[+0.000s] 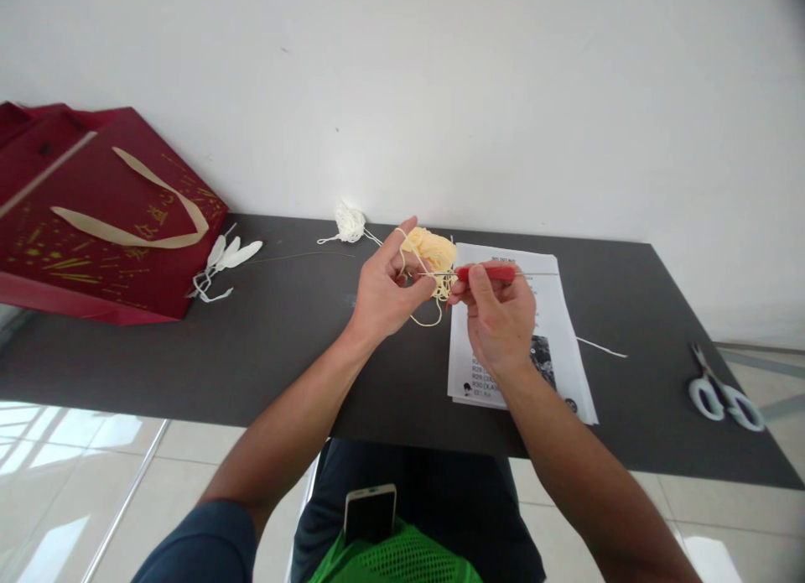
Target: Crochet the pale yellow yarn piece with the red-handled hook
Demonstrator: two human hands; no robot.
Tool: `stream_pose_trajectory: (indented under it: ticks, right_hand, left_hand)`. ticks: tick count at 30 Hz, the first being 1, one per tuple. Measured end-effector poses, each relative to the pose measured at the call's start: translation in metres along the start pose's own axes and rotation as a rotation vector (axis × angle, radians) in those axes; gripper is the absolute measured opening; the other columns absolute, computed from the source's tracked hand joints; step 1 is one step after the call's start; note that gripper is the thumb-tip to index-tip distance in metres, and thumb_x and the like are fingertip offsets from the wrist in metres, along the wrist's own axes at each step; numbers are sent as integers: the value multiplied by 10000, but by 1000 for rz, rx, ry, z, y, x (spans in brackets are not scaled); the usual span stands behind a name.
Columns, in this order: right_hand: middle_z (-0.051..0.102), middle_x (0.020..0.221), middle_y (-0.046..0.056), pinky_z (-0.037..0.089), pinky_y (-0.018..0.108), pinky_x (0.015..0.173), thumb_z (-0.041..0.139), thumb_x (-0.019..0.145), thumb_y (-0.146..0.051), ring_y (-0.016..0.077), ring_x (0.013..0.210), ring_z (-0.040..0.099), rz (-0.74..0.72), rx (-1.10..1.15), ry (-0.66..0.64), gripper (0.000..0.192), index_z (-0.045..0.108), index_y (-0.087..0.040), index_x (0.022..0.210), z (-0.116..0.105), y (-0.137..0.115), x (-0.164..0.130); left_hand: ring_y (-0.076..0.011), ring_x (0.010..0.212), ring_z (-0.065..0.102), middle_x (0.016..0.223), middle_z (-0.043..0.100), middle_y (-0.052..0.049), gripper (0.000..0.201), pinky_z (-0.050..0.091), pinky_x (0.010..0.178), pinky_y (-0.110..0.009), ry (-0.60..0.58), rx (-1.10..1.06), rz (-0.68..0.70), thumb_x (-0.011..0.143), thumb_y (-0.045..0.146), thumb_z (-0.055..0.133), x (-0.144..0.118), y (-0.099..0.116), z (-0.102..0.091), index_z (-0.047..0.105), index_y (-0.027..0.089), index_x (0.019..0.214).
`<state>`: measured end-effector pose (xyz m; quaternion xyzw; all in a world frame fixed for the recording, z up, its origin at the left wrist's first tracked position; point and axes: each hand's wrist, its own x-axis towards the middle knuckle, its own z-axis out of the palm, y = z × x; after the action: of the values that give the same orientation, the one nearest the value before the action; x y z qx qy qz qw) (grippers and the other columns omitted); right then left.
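Observation:
Over the dark table, my right hand (pixel 501 319) grips a crochet hook by its red handle (pixel 500 273), the thin metal shaft pointing left. My left hand (pixel 391 285) pinches pale yellow yarn near the hook's tip, and a strand loops over its raised index finger. A ball of yellow yarn (pixel 433 249) lies just behind the hands. Some loose yellow loops (pixel 444 288) show between them, and one strand (pixel 428 324) curves below. Whether a worked piece sits in the left fingers is hidden by the hand.
Printed sheets (pixel 521 382) lie under my right hand. White-handled scissors (pixel 723 394) rest at the table's right end. A white yarn ball (pixel 350 222) sits by the wall. Small white pieces with strings (pixel 232 254) lie beside a red gift bag (pixel 113 222). A phone (pixel 370 514) is at my lap.

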<state>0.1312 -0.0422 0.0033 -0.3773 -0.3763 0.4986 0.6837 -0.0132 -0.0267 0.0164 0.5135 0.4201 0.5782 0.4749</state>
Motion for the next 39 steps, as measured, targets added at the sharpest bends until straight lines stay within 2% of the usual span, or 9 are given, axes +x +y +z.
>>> stream_pose_trajectory:
  ticks: [7, 12, 20, 24, 28, 31, 35, 39]
  right_hand:
    - [760, 876, -33, 632, 252, 598, 754, 892, -333, 101, 656, 714, -31, 33, -24, 183, 609, -244, 959, 2, 0, -3]
    - [760, 889, -27, 639, 250, 608, 760, 885, -355, 96, 656, 714, -23, 34, -14, 199, 612, -239, 950, 1, 1, -2]
    - [768, 852, -43, 647, 233, 621, 764, 881, -344, 91, 651, 719, 16, 55, 16, 183, 632, -252, 968, 1, 3, 0]
    - [791, 863, -24, 662, 259, 642, 754, 890, -320, 107, 658, 739, -4, 23, 6, 154, 690, -248, 1011, 3, 3, -3]
    - [808, 871, 8, 679, 310, 679, 734, 905, -324, 137, 683, 760, -115, -144, -6, 120, 751, -241, 990, 5, 2, -11]
    - [819, 968, 36, 691, 346, 702, 744, 895, -293, 161, 714, 774, -275, -313, -13, 135, 794, -264, 1017, 4, 3, -19]
    - [810, 1130, 27, 682, 435, 922, 774, 852, -183, 220, 947, 789, -491, -465, -102, 267, 809, -345, 1061, -2, 6, -23]
    - [792, 1216, 17, 655, 455, 1016, 761, 853, -138, 228, 1057, 774, -506, -493, -200, 358, 792, -361, 1132, -8, 9, -21]
  left_hand:
    - [-82, 589, 526, 787, 713, 18, 906, 426, 573, -237, 28, -70, -69, 686, 110, 770, 0, 3, 1, 439, 170, 1527]
    - [-67, 569, 513, 784, 703, 34, 968, 418, 569, -228, 1, -96, -105, 687, 115, 762, 0, 4, 2, 357, 153, 1565]
    - [-77, 561, 531, 780, 717, 20, 799, 419, 540, -233, 16, -109, -55, 711, 174, 801, 1, 2, 1, 520, 168, 1459]
    - [-79, 558, 540, 763, 732, 15, 830, 428, 548, -234, 50, -143, -20, 709, 164, 827, 2, -2, 2, 521, 191, 1480]
    - [-91, 613, 602, 755, 739, 18, 903, 457, 604, -232, 65, -233, -40, 711, 174, 845, 1, -5, 3, 473, 221, 1532]
    - [-91, 648, 632, 761, 740, 22, 957, 423, 566, -206, 83, -335, -151, 697, 186, 866, 0, -3, 4, 442, 247, 1552]
    - [-52, 555, 551, 768, 739, 28, 941, 322, 478, -180, 103, -447, -301, 682, 206, 890, -1, 1, 4, 472, 264, 1523]
    - [-15, 465, 418, 733, 706, 40, 816, 245, 428, -174, 117, -516, -384, 646, 196, 909, 0, 3, 3, 584, 205, 1394]
